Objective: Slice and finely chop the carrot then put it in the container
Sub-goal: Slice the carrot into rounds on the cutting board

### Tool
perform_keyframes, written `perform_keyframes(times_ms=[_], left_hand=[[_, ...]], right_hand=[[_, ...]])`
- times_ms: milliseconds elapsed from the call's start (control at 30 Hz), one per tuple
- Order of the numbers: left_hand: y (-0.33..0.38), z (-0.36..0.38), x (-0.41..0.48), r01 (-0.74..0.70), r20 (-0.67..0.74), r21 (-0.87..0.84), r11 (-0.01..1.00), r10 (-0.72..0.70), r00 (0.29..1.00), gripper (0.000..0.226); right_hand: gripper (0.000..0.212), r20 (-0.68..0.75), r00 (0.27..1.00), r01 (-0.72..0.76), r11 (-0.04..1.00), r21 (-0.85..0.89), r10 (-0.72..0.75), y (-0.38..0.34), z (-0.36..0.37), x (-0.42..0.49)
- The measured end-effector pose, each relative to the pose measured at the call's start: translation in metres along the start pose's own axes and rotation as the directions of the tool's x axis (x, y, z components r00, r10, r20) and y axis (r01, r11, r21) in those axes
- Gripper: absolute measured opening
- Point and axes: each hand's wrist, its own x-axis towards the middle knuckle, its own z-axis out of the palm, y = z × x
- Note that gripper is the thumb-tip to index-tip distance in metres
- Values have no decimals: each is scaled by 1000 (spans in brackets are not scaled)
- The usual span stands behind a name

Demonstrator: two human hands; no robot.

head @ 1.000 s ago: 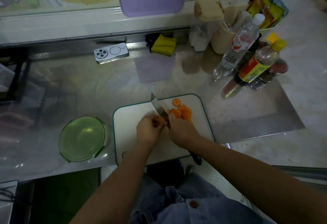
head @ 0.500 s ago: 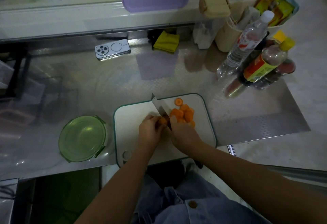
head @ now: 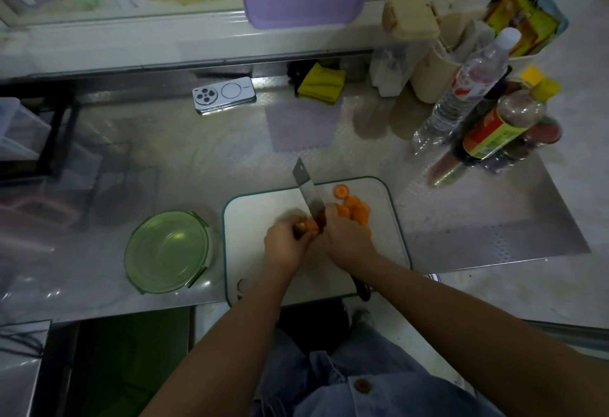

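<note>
Nearest, the two forearms cross the near edge of the board (head: 257,219) and cover most of the handle of the knife (head: 308,191). Only its dark butt shows under the right arm. The left hand (head: 285,245) has its fingers curled over the carrot (head: 309,225), a short orange stub pinned to the middle of the board. The right hand (head: 347,238) is clenched round the handle close to the blade. The blade stands edge-down just beside the stub's cut end, tip pointing away. The hands hide whether the edge is in the carrot or just above it.

This reads as the slicing step, near its end, since little carrot is left to cut. The next stroke calls for the left fingertips to be tucked back, as they sit very close to the blade. Fine chopping is not yet begun.

Just beyond the right hand lie the slices (head: 354,209), a loose heap of rounds with one apart toward the far edge. How many lie under the hand cannot be told. The container (head: 168,252), green and round, sits left of the board and apart from it. No carrot shows in it. It seems lidded, though the dim light leaves that unsure.
</note>
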Motion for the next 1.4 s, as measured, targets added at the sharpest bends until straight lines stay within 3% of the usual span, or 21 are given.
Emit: perform_keyframes(times_ms=[200, 400, 600, 767, 967, 1233, 1400], left_hand=[[2, 3, -7, 47, -16, -98, 994, -49, 999, 32], [8, 7, -10, 171, -48, -193, 966, -184, 982, 33], [12, 10, -8, 202, -66, -258, 945, -226, 972, 30], [14, 11, -5, 198, -58, -246, 949, -219, 974, 30], [15, 9, 1, 212, -39, -251, 945, -229, 973, 30], [17, 9, 3, 196, -44, -181, 964, -207, 977, 30], [16, 9, 3, 194, -53, -173, 966, -206, 977, 29]], right_hand=[[26, -46, 994, 100, 995, -14, -101, -3, -20, -13], [27, -4, 996, 85, 994, -69, -85, -3, -21, -23], [53, 27, 999, 42, 996, -82, -40, -3, -20, -33], [54, 26, 999, 22, 996, -85, -19, -5, -19, -35], [37, 45, 999, 16, 994, -105, -12, -12, -17, -22], [36, 41, 999, 10, 1000, -12, -10, -4, -16, -22], [47, 89, 996, -14, 998, -63, 19, -4, -20, -32]])
